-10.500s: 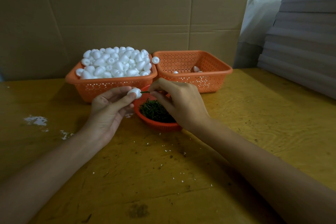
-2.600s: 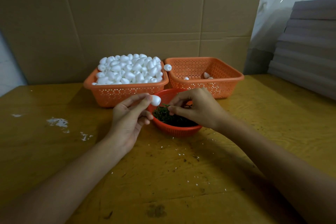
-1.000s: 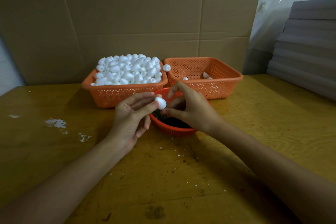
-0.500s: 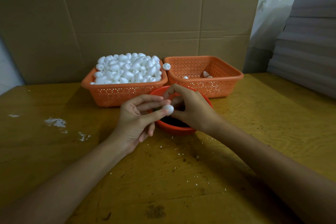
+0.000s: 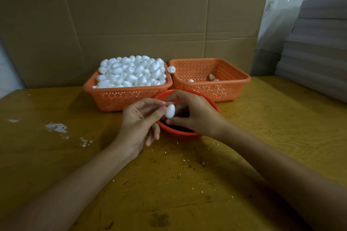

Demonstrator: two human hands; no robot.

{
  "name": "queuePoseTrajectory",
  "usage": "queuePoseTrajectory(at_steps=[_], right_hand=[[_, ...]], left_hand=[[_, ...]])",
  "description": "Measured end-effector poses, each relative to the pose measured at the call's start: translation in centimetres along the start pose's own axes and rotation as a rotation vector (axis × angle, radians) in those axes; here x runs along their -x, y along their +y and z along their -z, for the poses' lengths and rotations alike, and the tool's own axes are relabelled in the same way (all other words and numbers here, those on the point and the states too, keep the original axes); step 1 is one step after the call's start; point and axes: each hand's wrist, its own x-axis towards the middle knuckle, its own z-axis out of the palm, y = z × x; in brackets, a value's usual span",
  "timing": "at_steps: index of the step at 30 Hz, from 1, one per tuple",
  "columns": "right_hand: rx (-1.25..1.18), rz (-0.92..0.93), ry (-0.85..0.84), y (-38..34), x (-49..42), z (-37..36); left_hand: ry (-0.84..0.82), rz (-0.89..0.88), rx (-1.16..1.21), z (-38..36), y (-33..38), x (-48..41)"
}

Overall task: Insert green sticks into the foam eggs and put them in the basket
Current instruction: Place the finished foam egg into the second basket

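At frame centre the left hand (image 5: pixel 139 120) pinches a foam egg (image 5: pixel 170 111) over the red bowl (image 5: pixel 187 134); the right hand (image 5: pixel 197 116) curls its fingers beside it (whether they hold a green stick, I cannot tell). A skewed push could split the foam or pop the egg loose.

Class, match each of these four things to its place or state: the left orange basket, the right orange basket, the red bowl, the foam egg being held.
Things
1 left orange basket
2 right orange basket
3 red bowl
4 foam egg

States
a nearly empty
b pinched at the left hand fingertips
c heaped full
d in front of the baskets, partly hidden by the right hand

Pairs: 1-c, 2-a, 3-d, 4-b
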Motion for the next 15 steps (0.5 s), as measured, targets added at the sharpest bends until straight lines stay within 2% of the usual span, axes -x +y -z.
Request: queuePoseTrajectory(at_steps=[15], right_hand=[[0.031, 0.013, 0.065, -0.19, 0.1, -0.4]], left_hand=[[-0.005, -0.022, -0.07, -0.11, 0.2, 0.19]])
